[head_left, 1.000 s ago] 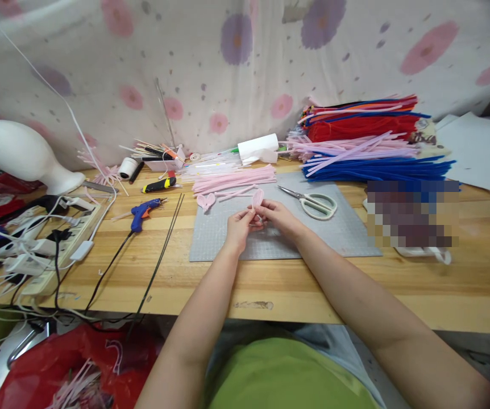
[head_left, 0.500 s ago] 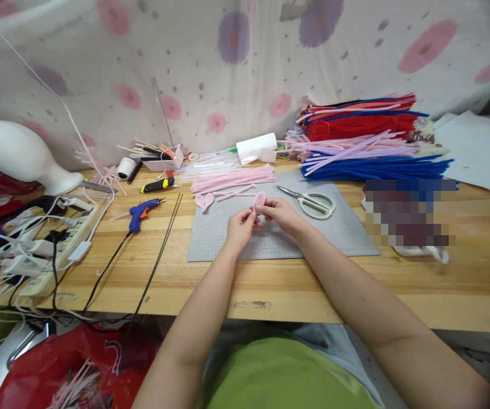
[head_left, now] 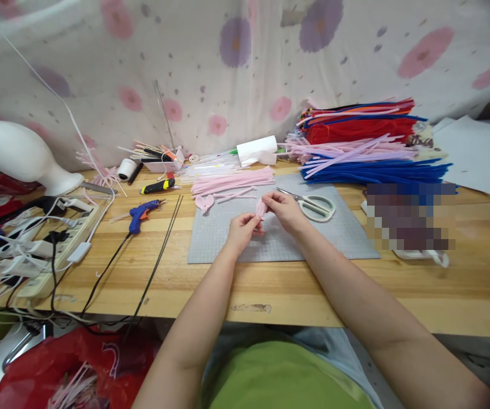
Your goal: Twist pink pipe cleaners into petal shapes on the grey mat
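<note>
Above the grey cutting mat (head_left: 211, 244), a small pink fuzzy piece (head_left: 261, 209) is pinched between both hands. My left hand (head_left: 244, 230) is closed on its lower end. The fingers of my right hand (head_left: 283, 209) grip its upper end. On the mat's upper left lies another pink piece (head_left: 204, 204), shaped like a heart or pair of petals. Scissors (head_left: 315, 207) with pale green handles rest just beyond my right hand, their blades partly hidden by it. Pink pipe cleaners (head_left: 232, 182) lie at the mat's back edge.
Left of the mat are two thin dark rods (head_left: 160, 255), a blue glue gun (head_left: 141, 216), a yellow-black cutter (head_left: 157, 186) and a cabled power strip (head_left: 70, 244). Blue pipe cleaners (head_left: 377, 171) lie at the back right. A red bag (head_left: 27, 369) sits below the table's edge.
My right hand has moved slightly up and over the scissors' blades. The pink piece now stands more upright and shows longer between my hands.
</note>
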{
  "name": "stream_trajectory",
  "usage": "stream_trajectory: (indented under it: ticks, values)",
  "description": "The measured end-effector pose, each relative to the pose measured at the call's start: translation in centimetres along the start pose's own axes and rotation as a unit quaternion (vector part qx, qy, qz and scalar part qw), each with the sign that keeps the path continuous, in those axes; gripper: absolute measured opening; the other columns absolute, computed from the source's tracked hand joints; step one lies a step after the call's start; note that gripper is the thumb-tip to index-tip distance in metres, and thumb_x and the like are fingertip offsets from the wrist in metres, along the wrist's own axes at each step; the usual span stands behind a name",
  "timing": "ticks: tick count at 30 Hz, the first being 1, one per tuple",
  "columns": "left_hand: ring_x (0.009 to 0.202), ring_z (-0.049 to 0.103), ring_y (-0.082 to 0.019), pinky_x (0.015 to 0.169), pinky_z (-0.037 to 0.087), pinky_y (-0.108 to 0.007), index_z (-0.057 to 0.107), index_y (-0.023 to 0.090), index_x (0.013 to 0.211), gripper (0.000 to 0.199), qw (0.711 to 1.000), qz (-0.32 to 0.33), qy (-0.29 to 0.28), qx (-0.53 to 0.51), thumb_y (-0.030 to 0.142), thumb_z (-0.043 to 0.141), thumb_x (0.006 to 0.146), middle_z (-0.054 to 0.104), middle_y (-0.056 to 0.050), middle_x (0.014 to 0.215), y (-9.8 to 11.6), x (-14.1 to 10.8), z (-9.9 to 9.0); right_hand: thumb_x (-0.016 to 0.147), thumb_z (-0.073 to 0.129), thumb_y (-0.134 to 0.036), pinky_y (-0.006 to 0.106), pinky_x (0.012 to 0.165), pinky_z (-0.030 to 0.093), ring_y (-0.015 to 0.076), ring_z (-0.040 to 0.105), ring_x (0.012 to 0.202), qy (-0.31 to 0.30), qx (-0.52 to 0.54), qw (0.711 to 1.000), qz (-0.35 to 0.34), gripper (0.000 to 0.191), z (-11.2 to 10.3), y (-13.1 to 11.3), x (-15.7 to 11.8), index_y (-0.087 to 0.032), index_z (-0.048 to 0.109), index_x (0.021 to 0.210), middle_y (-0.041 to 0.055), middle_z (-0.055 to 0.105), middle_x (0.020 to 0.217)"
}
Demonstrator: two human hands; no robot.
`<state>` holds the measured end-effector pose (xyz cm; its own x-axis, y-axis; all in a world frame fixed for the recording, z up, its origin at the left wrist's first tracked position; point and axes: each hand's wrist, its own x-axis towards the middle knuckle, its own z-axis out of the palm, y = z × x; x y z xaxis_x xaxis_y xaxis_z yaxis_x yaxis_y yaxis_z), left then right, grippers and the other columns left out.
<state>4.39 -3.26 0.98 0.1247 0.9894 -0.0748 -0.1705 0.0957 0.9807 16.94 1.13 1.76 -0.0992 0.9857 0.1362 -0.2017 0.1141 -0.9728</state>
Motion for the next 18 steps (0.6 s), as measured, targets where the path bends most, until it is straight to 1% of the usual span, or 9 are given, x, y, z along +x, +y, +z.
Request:
stream_trajectory:
  ticks: [3, 6, 8, 10, 14, 16, 18]
  values:
    - [0.048, 0.05, -0.007, 0.051, 0.047, -0.024, 0.061, 0.012, 0.067, 0.022, 0.999, 0.016, 0.033, 0.025, 0.033, 0.059, 0.063, 0.053, 0.002, 0.051, -0.33, 0.25, -0.14, 0.061, 0.065, -0.041, 0.024, 0.057, 0.042, 0.0085, 0.05, 0.054, -0.012, 0.016, 1.0, 0.006, 0.026, 0.2, -0.02, -0.19, -0.016, 0.057, 0.062, -0.002, 0.056, 0.057]
    - [0.048, 0.051, -0.007, 0.051, 0.046, -0.023, 0.062, 0.012, 0.069, 0.02, 0.996, 0.036, 0.057, 0.049, 0.031, 0.058, 0.064, 0.054, 0.002, 0.052, -0.48, 0.41, -0.3, 0.06, 0.068, -0.037, 0.027, 0.063, 0.044, 0.0097, 0.053, 0.058, -0.047, 0.014, 0.999, 0.018, 0.023, 0.24, -0.21, -0.39, -0.016, 0.06, 0.066, -0.0012, 0.059, 0.062]
    - [0.049, 0.052, -0.008, 0.051, 0.047, -0.023, 0.063, 0.012, 0.069, 0.021, 0.998, 0.031, 0.045, 0.036, 0.031, 0.059, 0.063, 0.055, 0.002, 0.053, -0.35, 0.33, -0.32, 0.058, 0.07, -0.034, 0.027, 0.063, 0.044, 0.0101, 0.053, 0.058, -0.064, 0.007, 0.998, 0.026, 0.022, 0.15, -0.36, -0.49, -0.016, 0.06, 0.066, -0.0008, 0.06, 0.062]
    - [0.049, 0.052, -0.008, 0.052, 0.048, -0.024, 0.062, 0.012, 0.069, 0.022, 0.999, 0.016, 0.028, -0.002, 0.032, 0.06, 0.062, 0.055, 0.001, 0.054, -0.09, 0.16, -0.26, 0.057, 0.07, -0.032, 0.027, 0.062, 0.043, 0.0101, 0.053, 0.057, -0.066, 0.006, 0.997, 0.027, 0.02, -0.02, -0.5, -0.54, -0.016, 0.06, 0.064, -0.0007, 0.06, 0.06]
    - [0.048, 0.052, -0.008, 0.053, 0.049, -0.026, 0.061, 0.011, 0.066, 0.021, 0.996, -0.011, 0.007, -0.085, 0.032, 0.061, 0.062, 0.054, 0.002, 0.055, 0.29, -0.1, -0.14, 0.061, 0.068, -0.031, 0.027, 0.064, 0.044, 0.0106, 0.054, 0.059, -0.098, 0.036, 0.994, 0.029, 0.017, -0.43, -0.68, -0.65, -0.016, 0.062, 0.065, 0.0001, 0.061, 0.062]
    - [0.048, 0.053, -0.009, 0.053, 0.049, -0.027, 0.061, 0.011, 0.067, 0.021, 0.995, -0.017, 0.004, -0.095, 0.032, 0.061, 0.061, 0.054, 0.002, 0.054, 0.25, -0.07, -0.17, 0.061, 0.068, -0.032, 0.028, 0.067, 0.045, 0.0109, 0.055, 0.06, -0.105, 0.043, 0.993, 0.035, 0.017, -0.54, -0.73, -0.72, -0.016, 0.062, 0.065, 0.0002, 0.061, 0.063]
    - [0.048, 0.053, -0.008, 0.054, 0.048, -0.027, 0.062, 0.012, 0.067, 0.021, 0.997, -0.014, 0.019, -0.078, 0.032, 0.061, 0.061, 0.055, 0.002, 0.054, 0.05, 0.07, -0.26, 0.06, 0.069, -0.034, 0.029, 0.069, 0.045, 0.0115, 0.056, 0.063, -0.098, 0.038, 0.993, 0.047, 0.019, -0.52, -0.71, -0.73, -0.017, 0.063, 0.067, 0.0007, 0.062, 0.065]
